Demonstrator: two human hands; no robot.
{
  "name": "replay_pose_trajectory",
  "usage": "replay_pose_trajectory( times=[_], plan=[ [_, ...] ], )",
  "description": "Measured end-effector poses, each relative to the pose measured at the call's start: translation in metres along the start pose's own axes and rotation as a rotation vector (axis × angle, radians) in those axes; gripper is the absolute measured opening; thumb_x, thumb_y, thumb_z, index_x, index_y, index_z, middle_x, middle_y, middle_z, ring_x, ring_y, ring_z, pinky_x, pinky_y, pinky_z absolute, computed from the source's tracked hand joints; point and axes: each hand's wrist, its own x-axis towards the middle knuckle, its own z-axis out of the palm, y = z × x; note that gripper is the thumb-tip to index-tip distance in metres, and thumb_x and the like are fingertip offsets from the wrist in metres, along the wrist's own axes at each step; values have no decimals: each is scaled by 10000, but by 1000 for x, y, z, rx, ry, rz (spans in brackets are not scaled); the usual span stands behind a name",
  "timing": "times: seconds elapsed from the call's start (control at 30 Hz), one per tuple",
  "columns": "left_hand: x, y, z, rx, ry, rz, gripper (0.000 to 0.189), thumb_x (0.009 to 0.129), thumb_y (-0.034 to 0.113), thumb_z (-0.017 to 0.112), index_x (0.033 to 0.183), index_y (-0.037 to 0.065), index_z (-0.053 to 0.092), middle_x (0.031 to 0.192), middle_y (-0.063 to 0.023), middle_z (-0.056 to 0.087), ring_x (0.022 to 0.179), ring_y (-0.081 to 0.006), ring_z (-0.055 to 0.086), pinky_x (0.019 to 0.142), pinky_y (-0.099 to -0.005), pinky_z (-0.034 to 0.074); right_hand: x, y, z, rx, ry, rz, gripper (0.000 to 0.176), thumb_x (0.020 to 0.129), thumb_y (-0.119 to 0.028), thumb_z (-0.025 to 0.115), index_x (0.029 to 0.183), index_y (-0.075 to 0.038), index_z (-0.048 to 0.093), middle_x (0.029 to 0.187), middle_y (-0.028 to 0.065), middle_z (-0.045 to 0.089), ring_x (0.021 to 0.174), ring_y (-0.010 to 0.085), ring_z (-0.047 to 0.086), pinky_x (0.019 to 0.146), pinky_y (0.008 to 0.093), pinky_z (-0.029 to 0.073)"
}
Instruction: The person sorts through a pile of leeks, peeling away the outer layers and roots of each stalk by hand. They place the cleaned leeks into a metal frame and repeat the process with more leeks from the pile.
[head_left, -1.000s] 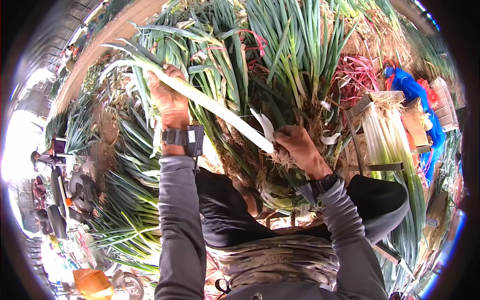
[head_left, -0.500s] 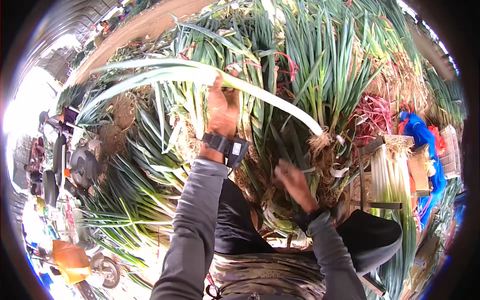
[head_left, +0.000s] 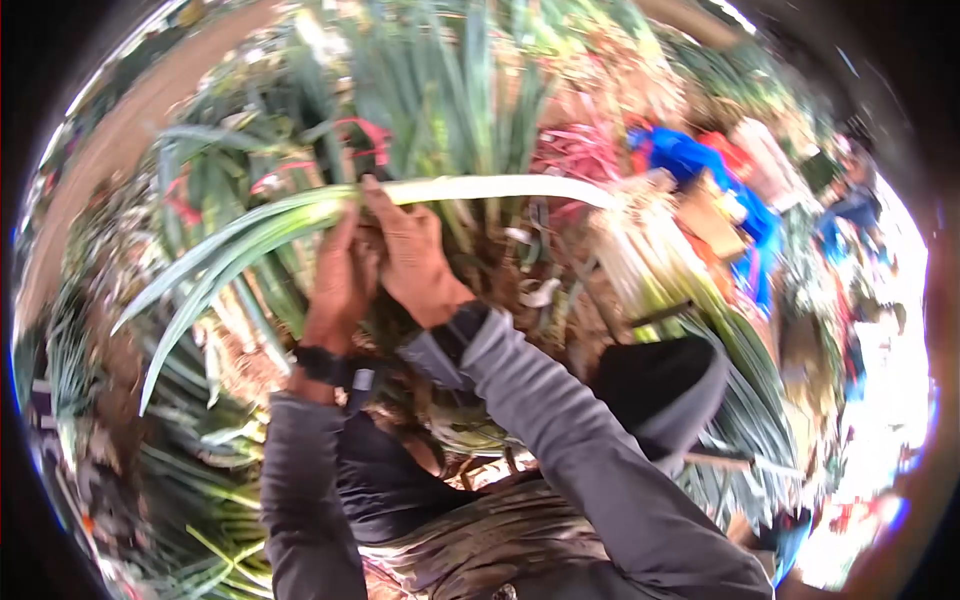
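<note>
A long green onion (head_left: 490,187) lies crosswise in front of me, its white root end to the right and its green leaves drooping left. My left hand (head_left: 340,275) is closed around it where the white turns green. Right beside it, my right hand (head_left: 412,252) has its fingers closed at the same part of the stalk; its fingertips are partly hidden. Trimmed green onions (head_left: 650,250) lie in a stack to the right, close to the held onion's root end.
Bundles of green onions (head_left: 430,90) stand beyond my hands, some bound with red ties (head_left: 375,135). A heap of pink strips (head_left: 580,155) and blue cloth (head_left: 745,205) are at the right. More loose onions (head_left: 190,490) lie at lower left.
My right hand has come up from near my knee to the onion beside my left hand. The onion now lies more level, and the view has turned to the right.
</note>
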Motion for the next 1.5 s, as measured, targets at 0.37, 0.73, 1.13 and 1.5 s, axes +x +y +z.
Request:
replay_pose_trajectory(
  times=[0.37, 0.73, 1.13, 1.5],
  plan=[
    [4, -24, 3, 649, 156, -59, 518, 984, 379, 675, 1333, 5, 600, 1121, -111, 699, 970, -200, 696, 952, -331, 523, 182, -195, -332, -577, 297, -272, 281, 940, -294, 697, 1015, -25, 721, 836, 110, 686, 780, 179, 663, 674, 348, 508],
    [8, -39, 31, 708, 103, -208, 422, 996, 365, 666, 1295, 67, 643, 1087, -62, 689, 966, -170, 678, 934, -324, 519, 50, -363, -559, -2182, -556, 216, 445, 847, -183, 719, 1262, -87, 592, 1067, 180, 648, 907, 403, 666, 780, 493, 540],
    [32, -75, 21, 720, 170, -329, 365, 987, 352, 677, 1246, 96, 656, 1048, -21, 697, 927, -136, 663, 914, -305, 516, -124, -200, -654, -1899, -562, 751, 462, 851, -237, 748, 1209, -8, 565, 1229, 265, 535, 1053, 448, 616, 869, 545, 501],
    [56, -106, 53, 838, 96, -401, 370, 1018, 306, 638, 1274, 39, 625, 1032, -41, 667, 907, -127, 646, 898, -299, 536, -106, -115, -683, -1722, -551, 679, 428, 937, -362, 663, 1113, 23, 595, 1020, 303, 598, 921, 460, 621, 807, 545, 495]
  ],
)
